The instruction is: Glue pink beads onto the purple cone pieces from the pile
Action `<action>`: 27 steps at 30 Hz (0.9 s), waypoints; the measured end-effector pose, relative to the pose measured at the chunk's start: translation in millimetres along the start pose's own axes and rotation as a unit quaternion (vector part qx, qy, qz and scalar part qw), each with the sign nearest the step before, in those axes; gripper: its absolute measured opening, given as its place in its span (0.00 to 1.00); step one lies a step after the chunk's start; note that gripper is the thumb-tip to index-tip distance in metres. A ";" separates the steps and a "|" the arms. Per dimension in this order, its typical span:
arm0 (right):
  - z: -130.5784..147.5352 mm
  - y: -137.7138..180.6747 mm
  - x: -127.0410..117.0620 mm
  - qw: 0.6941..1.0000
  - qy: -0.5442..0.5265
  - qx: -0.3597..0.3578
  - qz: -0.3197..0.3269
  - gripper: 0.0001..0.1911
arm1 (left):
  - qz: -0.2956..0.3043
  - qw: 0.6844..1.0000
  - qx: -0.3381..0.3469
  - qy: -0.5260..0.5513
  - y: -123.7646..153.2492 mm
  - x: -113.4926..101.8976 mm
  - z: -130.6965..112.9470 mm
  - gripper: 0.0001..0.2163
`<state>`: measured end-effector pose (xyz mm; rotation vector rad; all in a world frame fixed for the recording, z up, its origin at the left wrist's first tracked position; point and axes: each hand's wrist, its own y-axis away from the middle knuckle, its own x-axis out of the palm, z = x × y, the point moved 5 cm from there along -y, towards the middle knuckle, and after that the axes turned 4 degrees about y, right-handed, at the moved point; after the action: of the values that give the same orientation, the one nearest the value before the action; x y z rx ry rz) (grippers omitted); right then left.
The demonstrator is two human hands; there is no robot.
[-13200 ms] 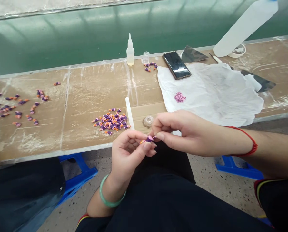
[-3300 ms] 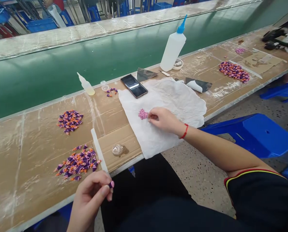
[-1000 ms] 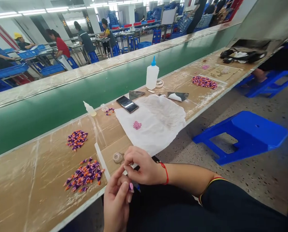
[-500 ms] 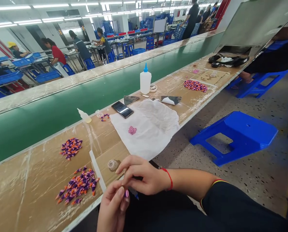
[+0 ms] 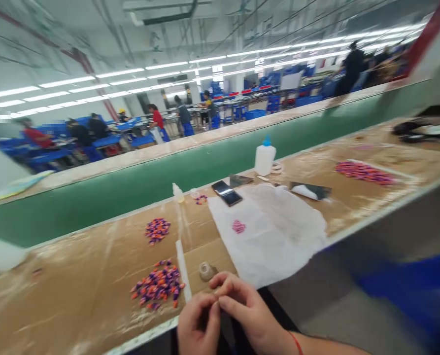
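Observation:
At the bottom edge of the picture my left hand (image 5: pixel 198 325) and my right hand (image 5: pixel 246 309) meet, fingertips pinched together over something too small and blurred to make out. Just ahead of them on the cardboard-covered bench lie a heap of purple and orange pieces (image 5: pixel 156 288), a white strip (image 5: pixel 183 268) and a small clear dish (image 5: pixel 206 270). A second, smaller heap (image 5: pixel 156 230) sits farther back. On a white sheet (image 5: pixel 279 236) to the right lies a small cluster of pink beads (image 5: pixel 238 226).
A phone (image 5: pixel 226 193), a small dropper bottle (image 5: pixel 178 193) and a big glue bottle with a blue cap (image 5: pixel 264 156) stand along the back edge by the green belt (image 5: pixel 131 187). Another heap of pieces (image 5: pixel 363 172) lies far right. People work at distant tables.
The view has swung upward and is blurred by motion. My hands stay together in front of me, now lower in the picture; the purple piece in my left fingers no longer shows.

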<state>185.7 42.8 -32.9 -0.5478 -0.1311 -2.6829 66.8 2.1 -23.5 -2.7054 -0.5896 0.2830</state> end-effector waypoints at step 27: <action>98.2 -23.9 32.8 0.890 0.385 -0.162 0.184 0.06 | 0.161 0.962 -0.205 0.080 -42.1 -19.9 -63.6 0.09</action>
<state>183.5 69.3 69.9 0.4025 0.5898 -2.3423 50.6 10.3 53.3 -3.1857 -0.1686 0.0196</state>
